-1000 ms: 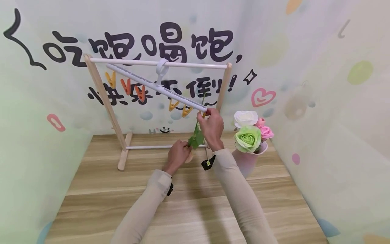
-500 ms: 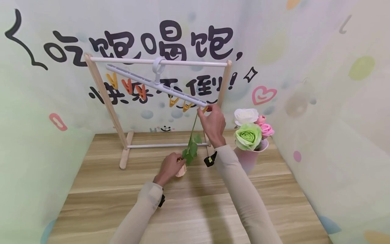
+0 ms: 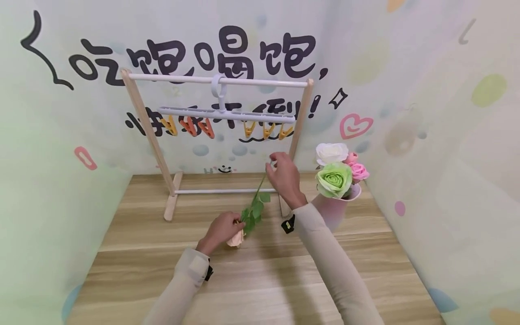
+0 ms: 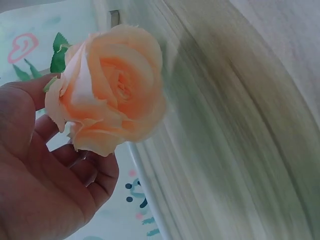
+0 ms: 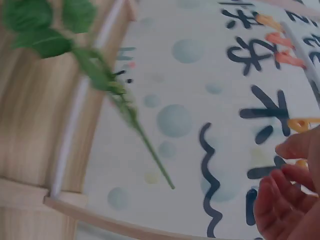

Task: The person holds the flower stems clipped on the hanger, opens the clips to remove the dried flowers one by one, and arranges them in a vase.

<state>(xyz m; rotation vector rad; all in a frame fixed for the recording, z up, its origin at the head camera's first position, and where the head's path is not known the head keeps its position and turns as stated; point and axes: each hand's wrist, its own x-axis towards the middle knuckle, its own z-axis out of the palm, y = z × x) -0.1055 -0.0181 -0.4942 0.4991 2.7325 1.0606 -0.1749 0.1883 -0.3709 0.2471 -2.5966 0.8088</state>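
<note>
A peach rose [image 4: 117, 90] with green leaves [image 3: 253, 213] is gripped just below its bloom by my left hand [image 3: 219, 231], low over the table. Its thin stem [image 5: 156, 163] slants up toward my right hand [image 3: 284, 176]. In the right wrist view the stem's end is apart from that hand, whose loosely bent fingers hold nothing. Above the right hand, a white clip hanger [image 3: 243, 116] hangs nearly level. It carries orange clips [image 3: 189, 126] and yellow clips [image 3: 268, 131].
The hanger's ring loops over the top bar [image 3: 174, 78] of a wooden rack standing at the back of the table [image 3: 134, 253]. Right of the rack, a pinkish vase [image 3: 331, 212] holds white, green and pink flowers [image 3: 334, 179]. A printed wall stands behind.
The rose's stem has come away from the hanger's right end, and the tilted hanger has swung back level. My left hand has moved down and left with the rose; the right hand has dropped slightly.
</note>
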